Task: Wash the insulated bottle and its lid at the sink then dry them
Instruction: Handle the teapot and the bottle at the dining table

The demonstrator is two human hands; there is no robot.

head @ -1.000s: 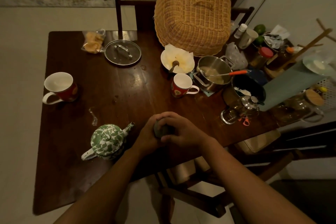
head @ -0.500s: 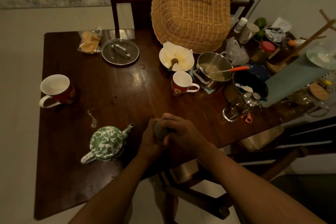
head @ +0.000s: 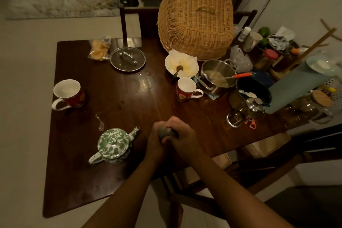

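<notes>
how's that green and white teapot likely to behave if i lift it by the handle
The teapot looks like glossy enamelled metal, so probably rigid and possibly slick in wet hands. Its weight is uncertain, since the contents are hidden. The lid appears only to rest on top, so it might slip off if the pot tilts.

You are working in a dim, yellow-brown picture. The light falls from above: it leaves a soft sheen on the middle of the dark surface (head: 146, 83), small glints on the glass lid (head: 127, 59) and the steel pot (head: 216, 77), and lights the basket (head: 194, 20) best. The lower right corner sinks into shadow. The bottle (head: 165, 132) shows only as a dull grey patch. Fine detail is soft, and the surface's edges splay outward toward the borders.
</notes>
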